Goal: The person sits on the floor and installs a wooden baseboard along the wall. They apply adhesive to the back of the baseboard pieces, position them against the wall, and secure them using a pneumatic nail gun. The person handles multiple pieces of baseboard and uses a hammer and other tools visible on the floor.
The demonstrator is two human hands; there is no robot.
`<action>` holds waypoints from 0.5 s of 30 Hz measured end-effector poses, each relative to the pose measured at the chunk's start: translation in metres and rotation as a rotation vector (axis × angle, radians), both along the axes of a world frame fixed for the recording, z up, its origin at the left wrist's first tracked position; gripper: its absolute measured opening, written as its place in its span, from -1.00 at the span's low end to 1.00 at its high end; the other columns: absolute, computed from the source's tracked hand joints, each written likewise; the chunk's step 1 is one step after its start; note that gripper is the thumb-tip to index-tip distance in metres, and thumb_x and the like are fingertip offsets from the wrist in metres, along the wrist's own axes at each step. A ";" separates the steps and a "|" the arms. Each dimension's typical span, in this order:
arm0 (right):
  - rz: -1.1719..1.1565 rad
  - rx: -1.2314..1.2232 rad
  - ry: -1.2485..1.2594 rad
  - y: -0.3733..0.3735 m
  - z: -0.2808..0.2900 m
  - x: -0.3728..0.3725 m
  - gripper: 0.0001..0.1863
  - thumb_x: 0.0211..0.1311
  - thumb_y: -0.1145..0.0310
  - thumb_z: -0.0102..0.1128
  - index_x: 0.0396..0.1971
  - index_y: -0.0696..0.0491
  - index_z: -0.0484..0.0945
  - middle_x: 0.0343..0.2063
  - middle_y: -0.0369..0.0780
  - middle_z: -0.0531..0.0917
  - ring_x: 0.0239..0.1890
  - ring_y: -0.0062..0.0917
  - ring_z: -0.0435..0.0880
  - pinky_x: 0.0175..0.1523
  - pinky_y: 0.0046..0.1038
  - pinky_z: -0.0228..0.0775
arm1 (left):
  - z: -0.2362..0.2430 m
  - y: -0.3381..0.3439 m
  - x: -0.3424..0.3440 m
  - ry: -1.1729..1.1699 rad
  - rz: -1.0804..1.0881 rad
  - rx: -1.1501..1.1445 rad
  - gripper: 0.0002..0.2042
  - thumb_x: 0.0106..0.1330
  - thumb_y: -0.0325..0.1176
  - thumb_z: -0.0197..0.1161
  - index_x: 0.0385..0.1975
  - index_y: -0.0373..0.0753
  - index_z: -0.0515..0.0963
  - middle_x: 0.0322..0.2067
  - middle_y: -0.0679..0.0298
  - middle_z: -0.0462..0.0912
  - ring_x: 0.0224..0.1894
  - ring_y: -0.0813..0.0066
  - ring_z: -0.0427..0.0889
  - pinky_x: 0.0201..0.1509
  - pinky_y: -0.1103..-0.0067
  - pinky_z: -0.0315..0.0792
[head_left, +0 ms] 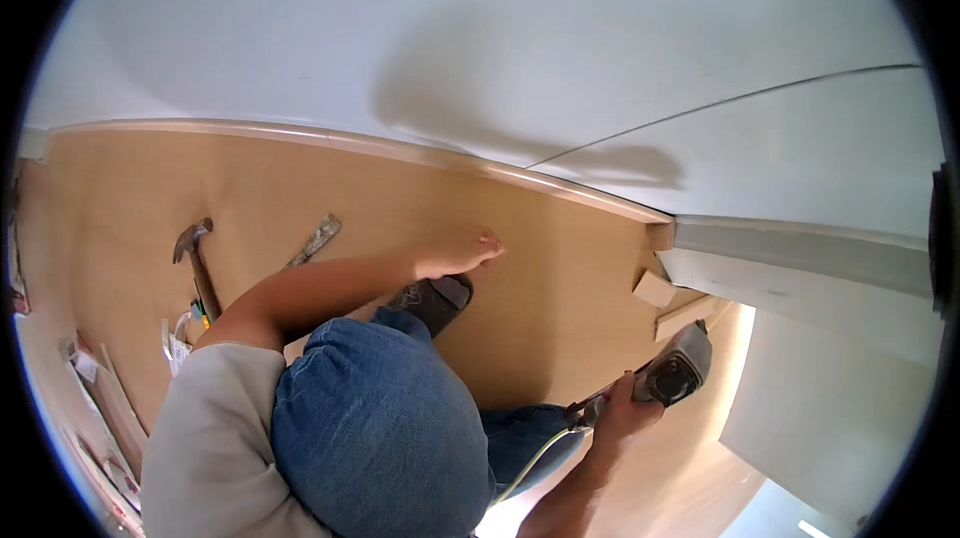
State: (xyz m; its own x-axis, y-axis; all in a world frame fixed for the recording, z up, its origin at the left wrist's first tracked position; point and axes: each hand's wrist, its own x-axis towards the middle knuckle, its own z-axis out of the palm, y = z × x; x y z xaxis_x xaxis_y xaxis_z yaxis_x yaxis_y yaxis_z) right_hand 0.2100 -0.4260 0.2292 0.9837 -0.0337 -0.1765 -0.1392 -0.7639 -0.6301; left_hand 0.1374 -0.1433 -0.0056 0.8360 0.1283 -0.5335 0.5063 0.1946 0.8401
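Observation:
My left hand [462,254] reaches across my raised knee, above the tan floor and just past my dark shoe [440,304]. Its fingers are curled and pressed together, and whatever they may pinch is too small to make out. Down at the right, my right hand [627,412] is wrapped round a corded power tool [680,366] with a grey and black body. A pale cord [535,460] runs from the tool's rear toward my legs. The tool's front end points at small wood offcuts [655,289] by the corner. Its exact kind cannot be told.
A light wood baseboard [380,146] runs along the white wall [300,28] to a corner post. On the floor at left lie a claw hammer [196,263], a worn flat scraper-like tool [318,240] and packaged strips [105,393]. A white panel [810,358] stands at right.

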 end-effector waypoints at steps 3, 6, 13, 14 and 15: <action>0.411 -0.165 -0.048 0.004 -0.019 0.008 -0.62 0.13 0.44 0.30 -0.03 0.20 0.57 -0.53 -0.07 0.71 -0.54 -0.32 0.71 -0.44 -0.32 0.51 | 0.005 0.035 -0.004 -0.068 -0.235 0.634 -0.63 0.52 -0.08 0.10 -0.17 -0.30 0.64 -0.23 0.09 0.72 -0.12 0.13 0.70 -0.06 0.30 0.55; 0.869 -0.482 -0.052 0.045 -0.035 0.016 -0.29 0.02 0.35 0.40 0.25 0.14 0.45 -0.38 0.01 0.74 -0.41 -0.12 0.74 -0.30 -0.16 0.58 | 0.001 0.049 0.008 -0.080 -0.199 0.701 -0.61 0.52 -0.07 0.09 -0.08 -0.32 0.63 -0.15 0.06 0.73 -0.04 0.08 0.69 0.06 0.29 0.52; 1.396 -0.670 -0.350 0.087 -0.162 0.063 -0.10 0.00 0.31 0.43 0.43 0.00 0.29 -0.30 -0.19 0.72 -0.27 -0.33 0.75 -0.22 -0.29 0.60 | -0.023 0.054 0.047 -0.122 -0.035 0.106 -0.48 0.54 0.03 0.08 0.17 -0.33 0.54 0.11 0.12 0.67 0.19 0.28 0.60 0.30 0.39 0.40; 1.407 -0.649 -0.381 0.092 -0.172 0.068 -0.11 0.01 0.31 0.41 0.44 0.00 0.29 -0.30 -0.20 0.72 -0.26 -0.35 0.74 -0.22 -0.30 0.60 | -0.030 0.053 0.050 -0.144 -0.033 0.056 -0.46 0.54 0.05 0.09 0.21 -0.34 0.51 0.14 0.11 0.65 0.21 0.30 0.58 0.33 0.40 0.38; 1.409 -0.596 -0.373 0.096 -0.179 0.072 -0.14 0.03 0.31 0.40 0.42 0.00 0.31 -0.29 -0.20 0.72 -0.26 -0.32 0.74 -0.22 -0.28 0.60 | -0.027 0.051 0.053 -0.141 -0.005 0.000 -0.43 0.53 0.04 0.12 0.25 -0.36 0.48 0.15 0.09 0.63 0.22 0.30 0.56 0.35 0.41 0.35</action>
State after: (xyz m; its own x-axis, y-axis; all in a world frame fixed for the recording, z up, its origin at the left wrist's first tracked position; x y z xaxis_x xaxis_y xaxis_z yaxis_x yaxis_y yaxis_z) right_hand 0.2818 -0.3296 0.0507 0.2664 0.9377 -0.2231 0.9588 -0.2815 -0.0383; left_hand 0.1900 -0.0925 -0.0325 0.9035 0.1238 -0.4103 0.3839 0.1918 0.9032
